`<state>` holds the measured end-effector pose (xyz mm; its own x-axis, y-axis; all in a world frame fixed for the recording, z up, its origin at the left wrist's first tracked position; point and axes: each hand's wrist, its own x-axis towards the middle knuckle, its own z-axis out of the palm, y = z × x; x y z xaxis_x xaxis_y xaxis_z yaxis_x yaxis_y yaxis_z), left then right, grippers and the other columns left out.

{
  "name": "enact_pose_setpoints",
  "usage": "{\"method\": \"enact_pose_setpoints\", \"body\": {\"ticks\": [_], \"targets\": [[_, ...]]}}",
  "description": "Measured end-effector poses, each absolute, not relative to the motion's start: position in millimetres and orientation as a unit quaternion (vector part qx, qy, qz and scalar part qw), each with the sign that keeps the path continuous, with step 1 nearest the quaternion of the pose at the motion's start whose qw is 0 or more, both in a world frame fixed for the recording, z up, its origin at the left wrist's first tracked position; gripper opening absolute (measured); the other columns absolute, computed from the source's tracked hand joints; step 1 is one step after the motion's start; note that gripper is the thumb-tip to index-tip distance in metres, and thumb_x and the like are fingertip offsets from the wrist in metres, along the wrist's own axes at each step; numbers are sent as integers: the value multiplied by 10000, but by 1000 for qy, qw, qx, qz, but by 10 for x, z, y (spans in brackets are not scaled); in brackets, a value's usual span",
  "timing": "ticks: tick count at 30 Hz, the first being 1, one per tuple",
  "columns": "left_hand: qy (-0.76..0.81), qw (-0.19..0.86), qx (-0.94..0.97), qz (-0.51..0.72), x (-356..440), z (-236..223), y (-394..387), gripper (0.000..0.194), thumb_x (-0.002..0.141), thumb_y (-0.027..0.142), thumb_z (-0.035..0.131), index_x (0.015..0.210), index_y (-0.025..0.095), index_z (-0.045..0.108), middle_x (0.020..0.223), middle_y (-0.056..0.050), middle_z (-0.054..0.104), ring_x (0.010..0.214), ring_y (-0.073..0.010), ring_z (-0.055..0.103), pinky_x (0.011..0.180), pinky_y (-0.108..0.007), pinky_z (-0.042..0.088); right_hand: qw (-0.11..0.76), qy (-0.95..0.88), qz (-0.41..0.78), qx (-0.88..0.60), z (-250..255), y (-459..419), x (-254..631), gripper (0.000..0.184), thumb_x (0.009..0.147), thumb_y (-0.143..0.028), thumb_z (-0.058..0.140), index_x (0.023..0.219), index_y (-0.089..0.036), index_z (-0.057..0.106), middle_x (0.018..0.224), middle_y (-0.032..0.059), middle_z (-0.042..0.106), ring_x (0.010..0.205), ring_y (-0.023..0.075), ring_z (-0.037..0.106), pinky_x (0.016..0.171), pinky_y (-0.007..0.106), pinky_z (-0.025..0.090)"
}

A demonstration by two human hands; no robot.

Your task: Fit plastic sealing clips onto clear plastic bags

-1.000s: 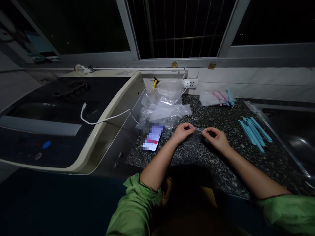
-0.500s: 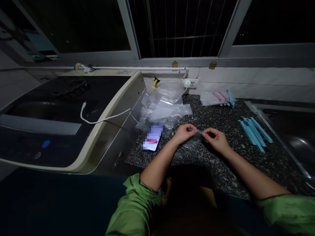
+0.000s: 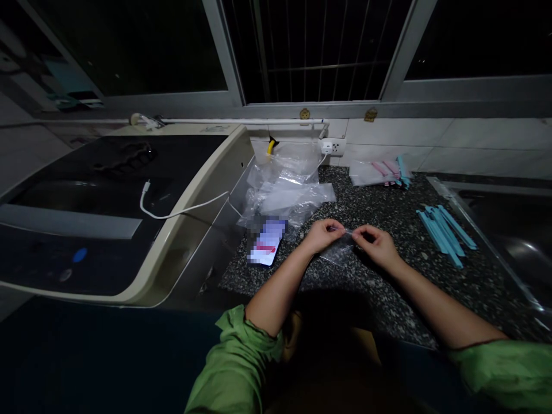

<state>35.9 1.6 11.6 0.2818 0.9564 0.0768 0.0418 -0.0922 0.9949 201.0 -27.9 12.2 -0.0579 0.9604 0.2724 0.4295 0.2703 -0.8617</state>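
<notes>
A small clear plastic bag (image 3: 338,253) hangs between my hands, low over the speckled counter. My left hand (image 3: 324,236) pinches one end of its top edge. The other end of that edge is pinched by my right hand (image 3: 376,244). To the right lies a loose bunch of light blue strips (image 3: 446,233). Behind the hands, a packet of pink and blue strips (image 3: 382,172) rests near the wall. A lit phone (image 3: 268,241) lies left of my left hand, its screen partly blurred.
Crumpled clear plastic bags (image 3: 287,195) are heaped at the back of the counter (image 3: 388,299). A washing machine (image 3: 190,224) stands at the left, with a white cable (image 3: 185,213) over it. A sink (image 3: 513,241) lies at the right. A charger (image 3: 326,148) sits in the wall socket.
Almost nothing differs. Both hands keep their pinch on the bag's top edge, and the view has shifted very slightly.
</notes>
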Motion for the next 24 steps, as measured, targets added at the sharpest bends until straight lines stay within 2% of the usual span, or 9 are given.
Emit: {"method": "enact_pose_setpoints", "body": {"ticks": [7, 18, 24], "targets": [[416, 541, 589, 432, 338, 122, 36, 73, 642, 181, 655, 649, 129, 603, 542, 52, 513, 526, -63, 409, 572, -208, 327, 460, -650, 269, -542, 151, -262, 2063, 241, 673, -436, 603, 641, -197, 594, 597, 9, 571, 569, 137, 498, 569, 267, 421], [411, 529, 633, 388, 333, 131, 21, 45, 660, 163, 612, 636, 125, 605, 618, 25, 576, 600, -84, 477, 639, -217, 370, 461, -649, 275, -539, 124, -247, 2070, 234, 662, -424, 620, 673, -190, 627, 620, 10, 609, 564, 136, 520, 552, 261, 427], [417, 510, 659, 364, 331, 79, 41, 128, 673, 254, 628, 665, 127, 628, 598, 23, 570, 581, -89, 463, 611, -219, 363, 483, -641, 252, -541, 127, -244, 2093, 246, 670, -436, 607, 655, -191, 627, 657, 22, 640, 619, 157, 556, 610, 285, 447]]}}
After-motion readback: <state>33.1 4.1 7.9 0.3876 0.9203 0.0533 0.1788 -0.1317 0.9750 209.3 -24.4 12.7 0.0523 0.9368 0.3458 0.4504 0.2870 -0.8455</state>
